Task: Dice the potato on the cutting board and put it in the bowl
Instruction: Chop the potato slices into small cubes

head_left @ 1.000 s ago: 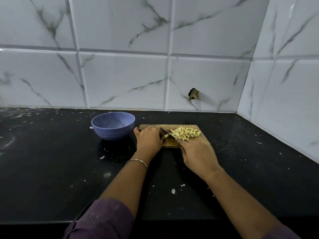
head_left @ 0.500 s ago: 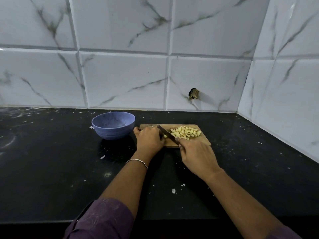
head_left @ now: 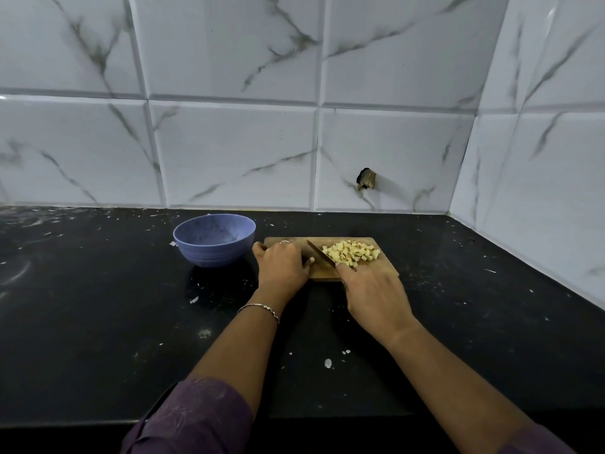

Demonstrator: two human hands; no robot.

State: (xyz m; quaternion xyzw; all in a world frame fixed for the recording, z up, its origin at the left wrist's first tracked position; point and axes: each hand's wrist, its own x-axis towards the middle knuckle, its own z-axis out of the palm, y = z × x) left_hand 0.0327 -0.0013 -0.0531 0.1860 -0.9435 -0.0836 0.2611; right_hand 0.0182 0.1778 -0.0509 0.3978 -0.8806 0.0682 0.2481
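Well, the right hand [head_left: 373, 296] has its fingers folded round the handle of a knife [head_left: 322, 255]. The handle is buried under the palm, and only the dark blade shows, slanting away to the left across the cutting board [head_left: 388, 271].

The left hand [head_left: 281, 267] sits knuckles-up on the board's left end, fingers curled down and close together, thumb out by the board's left edge. Its fingertips are tucked out of sight, so I cannot tell whether they pinch anything. One small pale piece of potato [head_left: 311, 259] peeks out just beside them, next to the blade. On the blade's far side lies the diced potato [head_left: 352, 253], a loose heap of pale yellow cubes on the board's right half.

That left hand wears a ring [head_left: 284, 242] and, at the wrist, a thin bracelet [head_left: 260, 308]. Its purple sleeve [head_left: 196, 417] is cut off by the bottom edge.

Just left of the board stands a blue bowl [head_left: 214, 255]. Its inside shows only speckled blue wall, and the bottom is hidden behind the near rim.

Everything rests on a black countertop [head_left: 98, 322] scattered with white flecks, with marble-veined tiles [head_left: 229, 152] behind. A small dark fitting [head_left: 366, 180] on the wall is too small to make out.
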